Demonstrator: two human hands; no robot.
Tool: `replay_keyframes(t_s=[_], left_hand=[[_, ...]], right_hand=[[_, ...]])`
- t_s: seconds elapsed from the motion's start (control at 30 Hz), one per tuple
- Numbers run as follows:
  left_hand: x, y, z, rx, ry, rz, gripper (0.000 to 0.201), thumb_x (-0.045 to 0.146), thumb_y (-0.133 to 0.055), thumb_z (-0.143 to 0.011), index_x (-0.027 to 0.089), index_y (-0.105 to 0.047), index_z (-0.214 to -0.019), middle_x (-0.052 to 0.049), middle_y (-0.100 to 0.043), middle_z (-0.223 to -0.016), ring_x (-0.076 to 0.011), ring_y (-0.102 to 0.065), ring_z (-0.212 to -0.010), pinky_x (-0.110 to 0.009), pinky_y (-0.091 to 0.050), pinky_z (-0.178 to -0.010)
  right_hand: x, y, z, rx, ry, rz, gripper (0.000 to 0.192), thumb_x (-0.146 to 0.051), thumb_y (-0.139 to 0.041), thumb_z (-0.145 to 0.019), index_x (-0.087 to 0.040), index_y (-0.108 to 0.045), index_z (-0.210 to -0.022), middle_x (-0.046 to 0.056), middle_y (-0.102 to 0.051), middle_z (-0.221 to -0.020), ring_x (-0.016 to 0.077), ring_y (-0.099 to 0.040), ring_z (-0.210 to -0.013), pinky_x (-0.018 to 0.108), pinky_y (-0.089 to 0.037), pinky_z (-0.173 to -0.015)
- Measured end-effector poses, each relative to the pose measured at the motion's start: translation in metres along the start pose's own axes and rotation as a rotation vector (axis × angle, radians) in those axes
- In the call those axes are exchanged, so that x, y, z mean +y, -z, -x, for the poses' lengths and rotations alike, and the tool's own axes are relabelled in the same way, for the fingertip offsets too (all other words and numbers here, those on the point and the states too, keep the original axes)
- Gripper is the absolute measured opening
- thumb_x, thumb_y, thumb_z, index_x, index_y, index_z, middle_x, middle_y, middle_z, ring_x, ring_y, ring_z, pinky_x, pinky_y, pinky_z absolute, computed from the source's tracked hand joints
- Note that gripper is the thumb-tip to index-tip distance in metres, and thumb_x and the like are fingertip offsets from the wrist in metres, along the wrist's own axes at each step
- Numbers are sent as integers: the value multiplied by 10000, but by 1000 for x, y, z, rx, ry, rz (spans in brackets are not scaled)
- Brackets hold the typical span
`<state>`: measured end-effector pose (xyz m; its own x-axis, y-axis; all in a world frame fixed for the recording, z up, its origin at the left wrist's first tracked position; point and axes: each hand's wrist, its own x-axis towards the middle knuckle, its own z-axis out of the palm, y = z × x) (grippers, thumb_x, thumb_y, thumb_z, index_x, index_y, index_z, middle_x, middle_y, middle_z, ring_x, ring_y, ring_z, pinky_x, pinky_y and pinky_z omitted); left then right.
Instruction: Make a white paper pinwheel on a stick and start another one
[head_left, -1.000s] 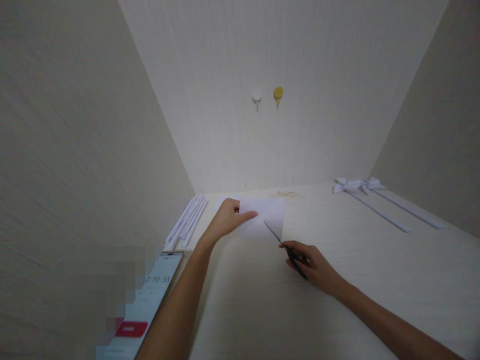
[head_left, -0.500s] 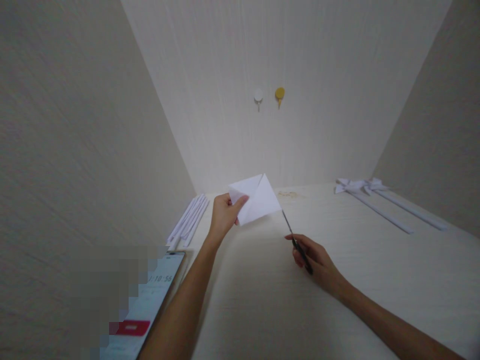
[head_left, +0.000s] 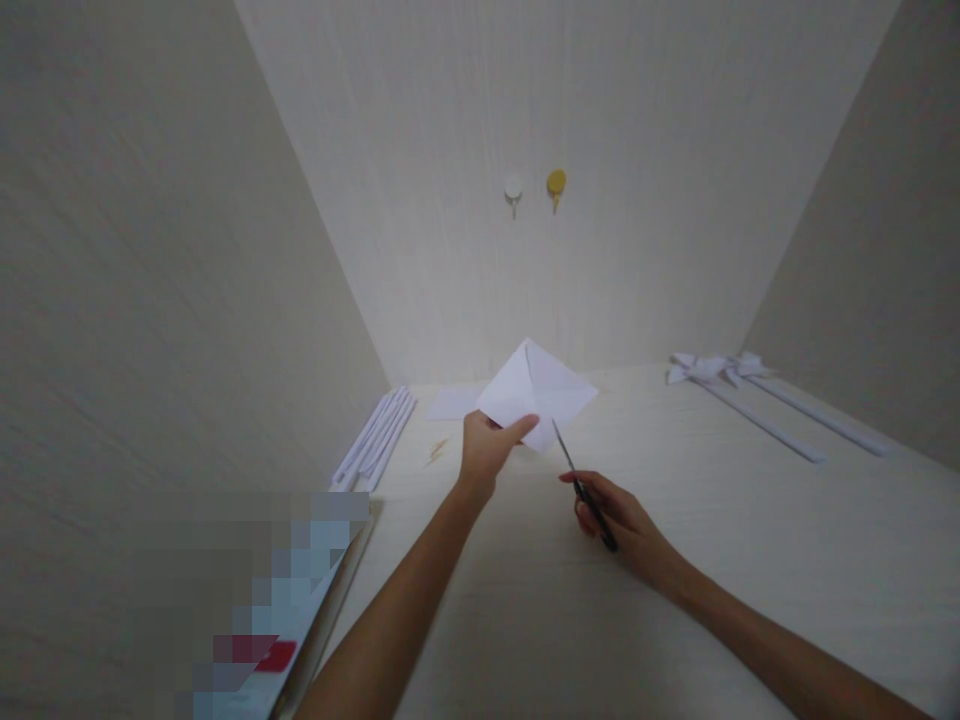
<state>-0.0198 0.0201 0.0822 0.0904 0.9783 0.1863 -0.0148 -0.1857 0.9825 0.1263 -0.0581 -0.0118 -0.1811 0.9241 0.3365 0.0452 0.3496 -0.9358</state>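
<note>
Holding paper (head_left: 536,395) up in left hand (head_left: 487,450); right hand (head_left: 626,520) gripping scissors (head_left: 581,485), blades nearing edge, cut not begun; pinwheels (head_left: 712,370) lying finished.

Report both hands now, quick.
Left hand: closed on the folded white paper sheet, lifted above the pale wooden table.
Right hand: closed on the black-handled scissors, tips at the paper's lower edge.

pale wood-grain walls (head_left: 600,120) | light tabletop (head_left: 750,560) — two wall hooks (head_left: 513,190)
</note>
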Motion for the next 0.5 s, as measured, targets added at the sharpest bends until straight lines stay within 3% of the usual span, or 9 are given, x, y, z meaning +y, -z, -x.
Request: replay_keyframes(t_s=[0.17, 0.3, 0.4, 0.5], left_hand=[[-1, -4, 5, -4, 58, 89, 242, 187, -681, -517, 99, -631, -737, -63, -654, -722, -127, -572, -553, -195, -457, -422], [0, -5, 8, -37, 83, 58, 81, 157, -641, -548, 92, -600, -573, -48, -617, -547, -109, -533, -432, -182, -408, -358], [1, -5, 9, -49, 133, 6, 102, 169, -634, -566, 90, -586, -521, -40, -599, -484, -114, -537, -393, -199, -435, -393], [3, -6, 9, 20, 143, -17, 106, 175, -662, -543, 93, -615, -590, -51, -643, -578, -136, -579, -442, -218, -473, -448]], right_hand=[[-2, -1, -1, 38, -9, -21, 443, -478, -407, -779, -160, -430, -1087, -29, -399, -577, 97, -358, -501, 235, -271, -447], [-4, -1, -1, 76, -38, -46, 396, -430, -440, -777, -163, -438, -1070, -33, -401, -582, 92, -357, -497, 232, -264, -447], [-6, -1, -2, 89, -51, -61, 373, -414, -453, -777, -163, -446, -1053, -39, -398, -563, 90, -351, -489, 229, -258, -442], [-7, -1, -5, 103, -91, -112, 382, -428, -468, -765, -154, -474, -1031, -46, -379, -531, 89, -348, -477, 227, -258, -438]])
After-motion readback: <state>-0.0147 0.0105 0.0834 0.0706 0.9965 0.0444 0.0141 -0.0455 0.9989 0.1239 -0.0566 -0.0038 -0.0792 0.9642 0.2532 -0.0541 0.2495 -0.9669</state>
